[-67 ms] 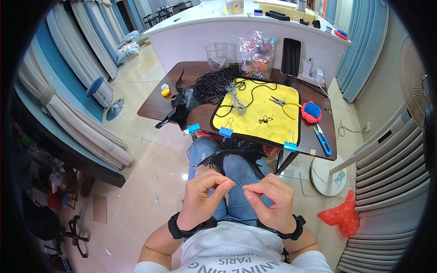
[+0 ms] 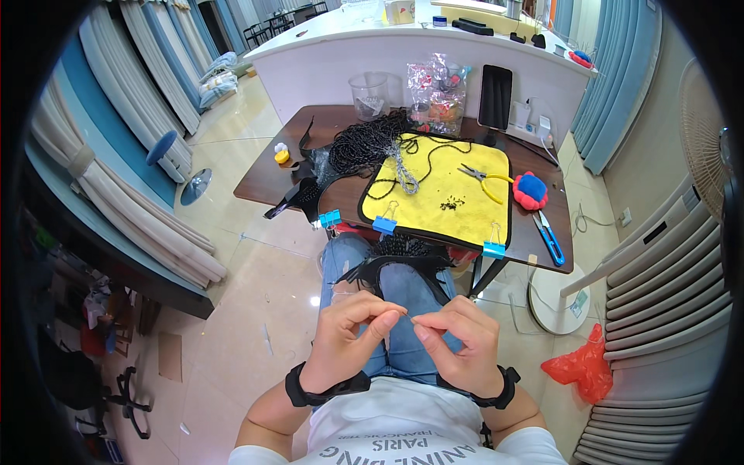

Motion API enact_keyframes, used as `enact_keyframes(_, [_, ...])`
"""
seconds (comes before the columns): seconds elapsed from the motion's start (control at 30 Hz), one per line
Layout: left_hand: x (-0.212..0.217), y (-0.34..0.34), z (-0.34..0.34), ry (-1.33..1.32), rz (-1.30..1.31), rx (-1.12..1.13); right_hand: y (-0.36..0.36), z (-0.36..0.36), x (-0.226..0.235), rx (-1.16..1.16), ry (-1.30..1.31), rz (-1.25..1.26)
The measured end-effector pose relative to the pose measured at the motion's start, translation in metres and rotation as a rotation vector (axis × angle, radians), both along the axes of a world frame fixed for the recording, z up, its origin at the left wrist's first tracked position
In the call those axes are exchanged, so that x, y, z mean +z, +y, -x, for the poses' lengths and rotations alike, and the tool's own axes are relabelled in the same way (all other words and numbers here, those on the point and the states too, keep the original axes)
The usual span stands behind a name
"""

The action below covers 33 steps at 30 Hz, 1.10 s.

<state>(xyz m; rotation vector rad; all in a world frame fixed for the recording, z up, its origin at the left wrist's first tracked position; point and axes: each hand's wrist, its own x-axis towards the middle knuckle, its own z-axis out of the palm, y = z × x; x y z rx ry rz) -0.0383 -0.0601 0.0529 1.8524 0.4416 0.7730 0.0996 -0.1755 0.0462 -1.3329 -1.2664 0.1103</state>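
Pinching something too fine to identify, left hand (image 2: 349, 333) and right hand (image 2: 457, 341) meet fingertip to fingertip over lap, both closed narrow. Black beaded piece (image 2: 403, 260) drapes across knees just beyond hands, under table edge. Brown table (image 2: 263, 174) next: yellow mat (image 2: 457, 205) held by 3 blue clips, pliers (image 2: 480, 177) on mat, heap of black bead strings (image 2: 364, 147) at mat's left. Red-blue pincushion (image 2: 529, 191) right of mat.

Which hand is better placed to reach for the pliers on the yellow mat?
Right hand, probably: the pliers lie on the right part of the mat, up from it. The left hand would cross over.
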Motion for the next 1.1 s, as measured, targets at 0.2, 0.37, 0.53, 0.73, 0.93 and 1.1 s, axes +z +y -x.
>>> enact_keyframes(0.2, [0.003,0.0,-0.002,-0.027,0.255,-0.087,0.002,0.001,-0.002,0.005,-0.039,-0.006])
enact_keyframes(0.37, [0.0,0.0,-0.002,-0.014,0.191,-0.071,0.002,0.002,-0.003,-0.003,-0.031,-0.021])
enact_keyframes(0.53, [0.003,0.001,0.002,0.201,-0.095,-0.042,-0.004,-0.004,-0.003,-0.127,-0.015,-0.036])
enact_keyframes(0.73, [-0.007,0.005,0.005,0.054,0.232,-0.22,-0.009,-0.013,-0.007,-0.223,0.104,-0.048])
enact_keyframes(0.93, [0.003,0.002,0.002,-0.035,0.426,-0.213,-0.01,-0.015,-0.01,-0.171,0.175,-0.021])
enact_keyframes(1.1, [0.018,-0.001,0.008,-0.188,0.705,-0.143,-0.009,-0.016,-0.011,-0.184,0.167,-0.02])
